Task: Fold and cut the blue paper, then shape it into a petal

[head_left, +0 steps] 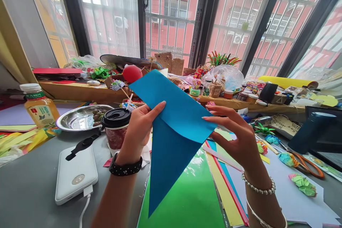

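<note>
A sheet of blue paper (175,110) is held up in front of me, folded so that a band lies across the top and a triangle points down. My left hand (141,126) grips its left side, thumb on the front and the other fingers behind. At the right corner, my right hand (235,131) pinches the paper between the fingertips and thumb. Below the paper lies a glossy green sheet (187,196) on the table.
To the left are a white power bank (77,174) with a cable, a lidded coffee cup (116,128), a metal plate (77,119) and a juice bottle (40,107). Orange-handled scissors (310,167) and crumpled paper pieces (303,184) lie right. Craft items crowd the window ledge (69,91).
</note>
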A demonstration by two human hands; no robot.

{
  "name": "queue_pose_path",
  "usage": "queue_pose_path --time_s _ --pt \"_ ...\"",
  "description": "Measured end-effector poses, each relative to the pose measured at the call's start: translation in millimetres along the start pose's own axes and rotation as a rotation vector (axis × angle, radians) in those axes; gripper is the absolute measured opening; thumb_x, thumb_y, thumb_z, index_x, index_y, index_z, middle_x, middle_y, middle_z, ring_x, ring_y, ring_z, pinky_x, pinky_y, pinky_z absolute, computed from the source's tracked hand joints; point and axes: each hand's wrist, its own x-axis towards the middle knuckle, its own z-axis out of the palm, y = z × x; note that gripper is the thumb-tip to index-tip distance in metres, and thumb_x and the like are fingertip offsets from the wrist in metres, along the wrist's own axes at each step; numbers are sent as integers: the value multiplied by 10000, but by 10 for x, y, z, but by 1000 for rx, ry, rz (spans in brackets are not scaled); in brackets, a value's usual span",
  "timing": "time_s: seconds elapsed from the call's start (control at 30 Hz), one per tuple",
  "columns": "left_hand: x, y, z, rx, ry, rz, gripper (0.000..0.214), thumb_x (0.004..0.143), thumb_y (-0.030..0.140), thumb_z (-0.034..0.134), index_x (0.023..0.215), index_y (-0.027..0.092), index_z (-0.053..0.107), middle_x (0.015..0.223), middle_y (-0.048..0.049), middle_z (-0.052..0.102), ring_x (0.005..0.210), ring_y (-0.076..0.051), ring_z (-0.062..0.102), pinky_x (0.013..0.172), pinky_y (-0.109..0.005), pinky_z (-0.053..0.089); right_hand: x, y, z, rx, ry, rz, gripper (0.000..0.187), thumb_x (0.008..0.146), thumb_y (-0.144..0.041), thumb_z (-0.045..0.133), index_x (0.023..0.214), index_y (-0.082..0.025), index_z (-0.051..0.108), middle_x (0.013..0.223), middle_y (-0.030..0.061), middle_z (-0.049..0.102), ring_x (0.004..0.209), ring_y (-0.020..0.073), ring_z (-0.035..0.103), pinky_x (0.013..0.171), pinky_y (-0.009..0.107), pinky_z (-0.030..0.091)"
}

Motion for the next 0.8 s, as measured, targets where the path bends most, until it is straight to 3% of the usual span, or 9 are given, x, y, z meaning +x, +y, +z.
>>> queue_pose_path --time_s 0.1,0.2,0.3,0.37,0.53,0.8 --pt "-27 -7 -12 41 -57 62 205 616 323 706 686 144 635 596 0 649 567 -127 604 526 -200 479 -9 -31 19 -24 58 44 175 775 -183 548 892 -266 648 1059 30 609 968 212 567 828 375 468" --pt "-75 0 -42 115 -180 103 315 607 459 672 632 151 611 542 9 601 504 -118 569 435 -184 430 -37 -56 65 -68 280 227 88 764 -240 571 780 -250 657 812 20 675 736 206 624 678 350 505" --pt "-119 26 -48 157 -351 75 354 621 476 653 793 166 640 691 -23 653 621 -165 614 506 -217 474 -60 -67 103 -38 524 449 86 723 -311 612 735 -229 637 623 6 634 560 177 586 537 308 471" --pt "-133 40 -36 182 -381 30 318 651 404 659 877 180 638 793 -39 674 703 -190 629 577 -250 503 -59 -66 111 86 600 530 105 718 -326 613 739 -223 621 589 -4 603 527 155 549 493 283 432" --pt "-126 41 -14 189 -323 29 269 660 302 675 894 171 654 883 -61 685 792 -212 630 683 -303 521 -20 -61 108 359 650 600 128 708 -342 615 693 -219 580 512 -24 496 487 128 464 452 260 381" --pt "-121 30 -32 178 -289 80 247 660 279 679 891 193 670 894 -47 692 808 -220 631 694 -318 526 -20 -88 115 397 640 598 106 718 -324 613 721 -223 583 548 -17 493 500 115 437 461 251 384"
